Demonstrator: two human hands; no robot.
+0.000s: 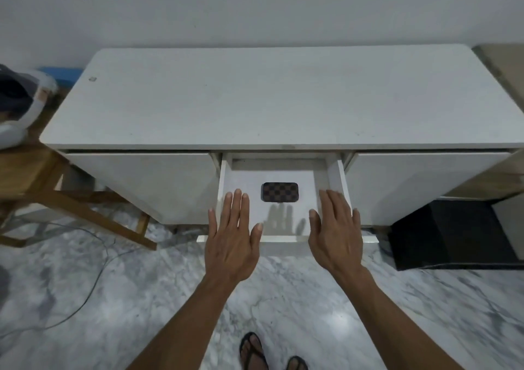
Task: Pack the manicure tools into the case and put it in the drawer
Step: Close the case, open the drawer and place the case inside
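Note:
A small brown checkered case (280, 191) lies closed and flat on the floor of the white middle drawer (283, 238), which is pulled out from the white cabinet (255, 97). My left hand (231, 236) hovers flat over the drawer's front left corner, fingers spread, holding nothing. My right hand (334, 233) is held flat over the front right corner, fingers extended and empty. Neither hand touches the case. No loose manicure tools are visible.
A wooden stool (56, 188) with a white bundle stands at the left. A cable (93, 279) trails across the marble floor. A black box (448, 233) sits at the right under the cabinet. My sandalled feet (255, 352) show at the bottom.

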